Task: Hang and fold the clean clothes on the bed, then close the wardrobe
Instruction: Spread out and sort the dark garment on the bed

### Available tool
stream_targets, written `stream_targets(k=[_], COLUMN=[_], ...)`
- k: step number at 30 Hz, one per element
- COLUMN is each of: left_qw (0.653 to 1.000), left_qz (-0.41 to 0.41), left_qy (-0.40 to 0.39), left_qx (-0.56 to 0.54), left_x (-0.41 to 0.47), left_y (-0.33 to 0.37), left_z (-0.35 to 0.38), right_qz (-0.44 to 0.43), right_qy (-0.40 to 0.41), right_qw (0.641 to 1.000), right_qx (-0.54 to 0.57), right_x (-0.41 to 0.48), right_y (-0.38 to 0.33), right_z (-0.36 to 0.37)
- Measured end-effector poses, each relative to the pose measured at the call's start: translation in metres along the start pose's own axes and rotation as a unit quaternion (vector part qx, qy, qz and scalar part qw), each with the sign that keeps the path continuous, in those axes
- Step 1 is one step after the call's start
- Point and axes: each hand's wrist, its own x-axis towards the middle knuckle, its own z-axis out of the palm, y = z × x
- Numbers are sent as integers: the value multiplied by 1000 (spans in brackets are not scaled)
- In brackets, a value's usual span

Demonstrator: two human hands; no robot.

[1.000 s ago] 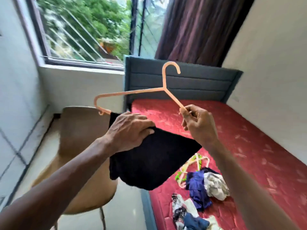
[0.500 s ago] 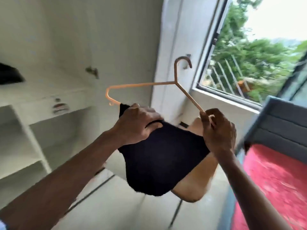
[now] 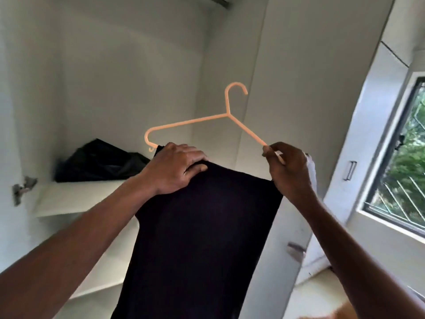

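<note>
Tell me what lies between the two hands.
Head view: the black garment, draped over the peach hanger, fills the stretch from left hand to right hand.

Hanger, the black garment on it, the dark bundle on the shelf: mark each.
hanger (image 3: 188, 122): head view, the long sloping arm.
black garment (image 3: 202, 226): head view, middle of the cloth.
dark bundle (image 3: 99, 162): head view, middle of the heap.

smooth plastic hanger (image 3: 195, 122), matt black cloth (image 3: 202, 226)

We record a peach hanger (image 3: 228, 115), hook uppermost, tilted, before the open wardrobe (image 3: 115, 77); a black garment (image 3: 202, 226) hangs draped from it.
</note>
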Motion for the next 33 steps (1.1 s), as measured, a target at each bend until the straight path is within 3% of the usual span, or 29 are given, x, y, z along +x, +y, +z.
stream_targets(k=[10,19,21,25,33], left_qw=[995,972,972,969,954], left_qz=[-23,-37,-61,-123,-149], left_qy=[71,80,119,211,182], left_qx=[64,218,193,16,-188], left_x=[89,235,264,328,467], left_y=[-168,-246,-256,-256,-259], left_z=[-43,-41,-26,25,112], right_qz=[-37,-85,-90,-99,-136], right_qy=[27,118,128,120,99], right_qw=[998,989,987,987,971], right_qx=[51,36,27,-31,-170], right_x=[147,298,334,408,546], right_y=[-75,-73,-63,-44,-30], right_z=[116,172,180,194,237])
